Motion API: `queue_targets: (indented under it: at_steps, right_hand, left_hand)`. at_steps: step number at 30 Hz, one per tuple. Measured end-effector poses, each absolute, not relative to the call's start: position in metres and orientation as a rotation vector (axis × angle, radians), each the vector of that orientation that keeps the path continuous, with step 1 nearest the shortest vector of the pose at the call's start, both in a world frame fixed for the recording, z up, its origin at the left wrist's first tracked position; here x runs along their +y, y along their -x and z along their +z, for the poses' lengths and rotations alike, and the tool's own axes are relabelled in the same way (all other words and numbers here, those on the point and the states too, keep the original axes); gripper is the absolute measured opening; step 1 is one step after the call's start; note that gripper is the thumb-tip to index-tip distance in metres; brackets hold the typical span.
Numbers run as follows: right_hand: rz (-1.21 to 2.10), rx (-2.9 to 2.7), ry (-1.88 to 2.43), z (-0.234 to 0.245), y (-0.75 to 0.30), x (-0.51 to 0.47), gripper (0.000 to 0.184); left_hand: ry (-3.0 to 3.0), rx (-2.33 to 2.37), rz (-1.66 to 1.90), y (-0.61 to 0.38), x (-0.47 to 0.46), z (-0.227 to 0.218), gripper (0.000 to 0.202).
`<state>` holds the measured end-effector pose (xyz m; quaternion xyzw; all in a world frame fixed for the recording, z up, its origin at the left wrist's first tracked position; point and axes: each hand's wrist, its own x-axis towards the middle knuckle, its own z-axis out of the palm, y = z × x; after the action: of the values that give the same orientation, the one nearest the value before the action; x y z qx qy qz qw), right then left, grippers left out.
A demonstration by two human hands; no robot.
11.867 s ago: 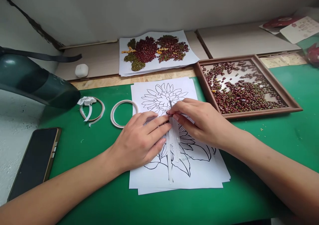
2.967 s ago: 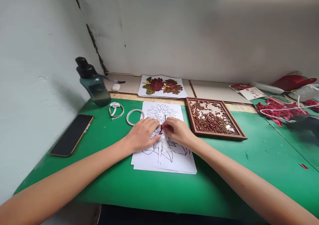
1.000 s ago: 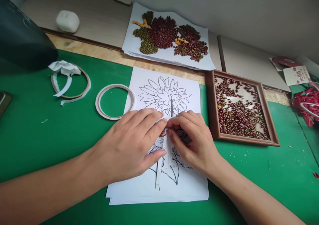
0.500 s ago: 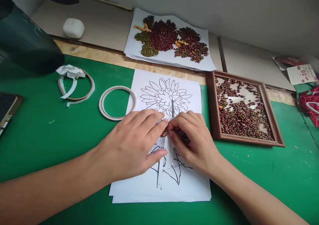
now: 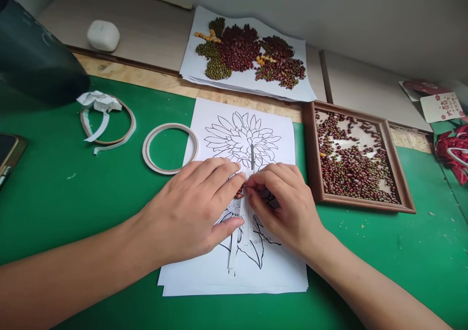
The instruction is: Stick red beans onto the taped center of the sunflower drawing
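A white sheet with a black line drawing of a flower (image 5: 241, 140) lies on the green mat (image 5: 91, 193). My left hand (image 5: 190, 213) rests flat on the drawing, fingers stretched out toward the stem. My right hand (image 5: 283, 205) lies beside it with its fingertips pinched at the stem, where a few red beans (image 5: 239, 192) sit between the two hands. White tape strips (image 5: 234, 252) run down the stem below my fingers.
A brown picture frame (image 5: 387, 149) filled with red and green beans lies to the right. A finished bean picture (image 5: 248, 54) lies behind the sheet. A tape ring (image 5: 170, 148), a torn tape ring (image 5: 106, 123), a dark bottle (image 5: 32, 62), white earbud case (image 5: 103, 35) and phone (image 5: 5, 157) sit left.
Both hands stay at the stem with only small finger movements. The view has shifted slightly; about three seconds ago it was wider and farther back.
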<state>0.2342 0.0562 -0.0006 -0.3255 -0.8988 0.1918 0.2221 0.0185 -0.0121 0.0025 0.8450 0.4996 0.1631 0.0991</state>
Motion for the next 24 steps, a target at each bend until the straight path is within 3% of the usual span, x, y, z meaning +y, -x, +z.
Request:
queue_targets:
  at_steps: [11, 24]
  right_hand:
    - [0.48, -2.54, 0.771, 0.003, -0.235, 0.052, 0.014]
    - [0.683, -2.699, 0.351, 0.019, -0.238, 0.039, 0.009]
  left_hand:
    - [-2.508, 1.472, 0.482, -0.018, -0.012, 0.002, 0.054]
    - [-2.514, 1.465, 0.483, -0.017, -0.012, 0.003, 0.051]
